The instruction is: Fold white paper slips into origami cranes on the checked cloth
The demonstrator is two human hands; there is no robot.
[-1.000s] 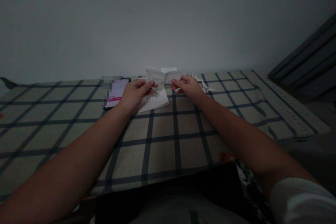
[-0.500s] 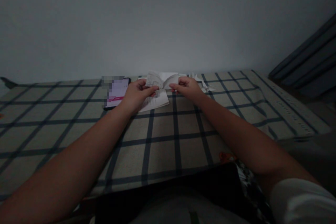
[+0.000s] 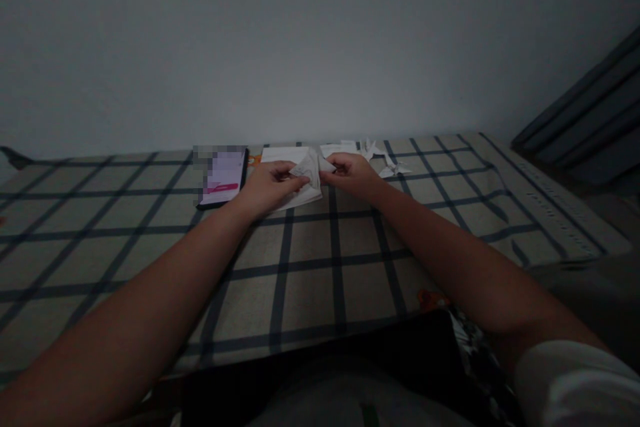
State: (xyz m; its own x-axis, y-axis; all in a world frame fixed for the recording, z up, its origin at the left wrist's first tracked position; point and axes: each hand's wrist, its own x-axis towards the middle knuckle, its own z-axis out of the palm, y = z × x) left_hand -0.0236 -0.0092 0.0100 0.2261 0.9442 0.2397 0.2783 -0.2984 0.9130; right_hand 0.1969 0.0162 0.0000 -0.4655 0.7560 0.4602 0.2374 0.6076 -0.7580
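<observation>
A piece of folded paper (image 3: 311, 167), white with faint print, is held up between my two hands over the table. My left hand (image 3: 273, 185) pinches its left side between thumb and fingers. From the right, my right hand (image 3: 351, 173) grips the other side the same way. The paper bends to a peak in the middle, and its lower folds are partly hidden by my fingers. Under and behind my left hand lies a white sheet or booklet (image 3: 285, 153).
A phone (image 3: 224, 177) with a lit screen lies left of my left hand. Beyond my right hand are folded paper shapes (image 3: 394, 165) and a flat paper piece (image 3: 340, 147). The checked tablecloth (image 3: 310, 247) reaches a bare wall (image 3: 320, 47); a dark curtain (image 3: 590, 100) hangs at right.
The paper has gone from spread wide to a narrower, peaked fold. My hands have come closer together and slightly lower, uncovering the sheet and paper piece behind.
</observation>
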